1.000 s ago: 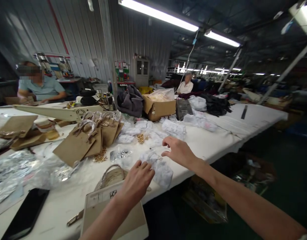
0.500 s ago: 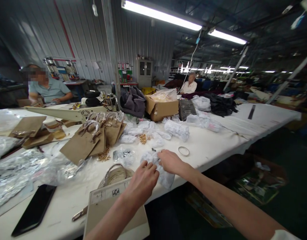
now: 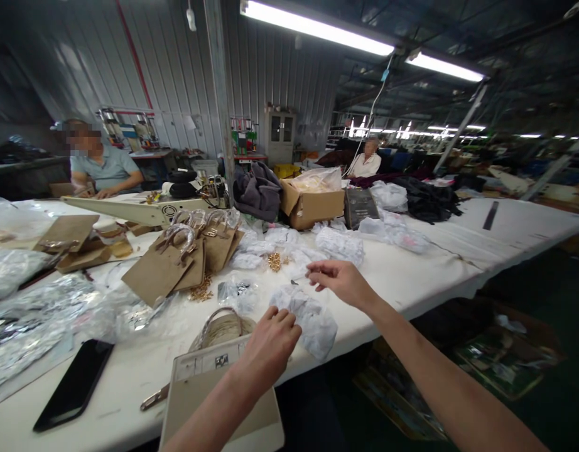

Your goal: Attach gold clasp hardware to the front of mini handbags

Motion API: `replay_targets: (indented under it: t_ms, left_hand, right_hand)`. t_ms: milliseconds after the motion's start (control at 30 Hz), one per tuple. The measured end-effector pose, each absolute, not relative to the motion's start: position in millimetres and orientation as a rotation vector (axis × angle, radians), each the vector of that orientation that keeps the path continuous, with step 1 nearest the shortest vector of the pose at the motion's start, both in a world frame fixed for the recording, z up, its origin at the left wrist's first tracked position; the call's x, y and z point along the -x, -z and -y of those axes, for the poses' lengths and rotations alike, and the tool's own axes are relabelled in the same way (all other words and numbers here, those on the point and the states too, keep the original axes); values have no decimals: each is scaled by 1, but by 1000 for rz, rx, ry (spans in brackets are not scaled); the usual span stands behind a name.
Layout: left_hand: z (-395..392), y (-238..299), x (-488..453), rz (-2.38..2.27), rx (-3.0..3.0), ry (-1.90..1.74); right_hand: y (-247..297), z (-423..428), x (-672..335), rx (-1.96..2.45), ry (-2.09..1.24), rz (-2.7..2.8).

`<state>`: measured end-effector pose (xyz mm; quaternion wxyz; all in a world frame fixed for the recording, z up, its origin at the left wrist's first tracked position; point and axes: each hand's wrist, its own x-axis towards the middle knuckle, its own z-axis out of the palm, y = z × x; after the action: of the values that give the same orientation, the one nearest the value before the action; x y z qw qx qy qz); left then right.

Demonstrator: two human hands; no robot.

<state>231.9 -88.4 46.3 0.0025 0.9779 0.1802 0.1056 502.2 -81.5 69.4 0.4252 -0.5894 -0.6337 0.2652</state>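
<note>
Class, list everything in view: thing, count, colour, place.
Table: one, white, foreground
Phone: one, black, front left
Handbag: one, beige, front centre
Bags: several, brown, centre left
Gold pieces: two piles, gold, middle
Bundle: one, white, near table edge
Packets: several, white, middle
Plastic: heaps, clear, left side
Carton: one, brown, table back
Cloths: two heaps, grey and black, back
Machine: one, cream, behind bags
People: two, blue and white shirts, background
Cabinet: one, grey, back wall
Lights: two large, white, overhead
Left hand: one, bare, by bundle
Right hand: one, bare, beyond bundle

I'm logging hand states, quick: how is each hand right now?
Left hand: fingers curled by the white bundle; cannot tell if holding.
Right hand: fingers loosely bent; cannot tell if holding.
</note>
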Motion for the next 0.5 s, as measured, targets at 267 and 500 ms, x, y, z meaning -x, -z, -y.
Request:
replay_targets:
  t_ms: [267,500]
  left_hand:
    - [91,-40,-230,-638,-3000,-391]
    - [86,-37,-214,-737,-2960,-412]
  right_hand:
    - [-21,-8,-500,1810,-694,1545]
    - [-67,25,-475,1698,-466,1565]
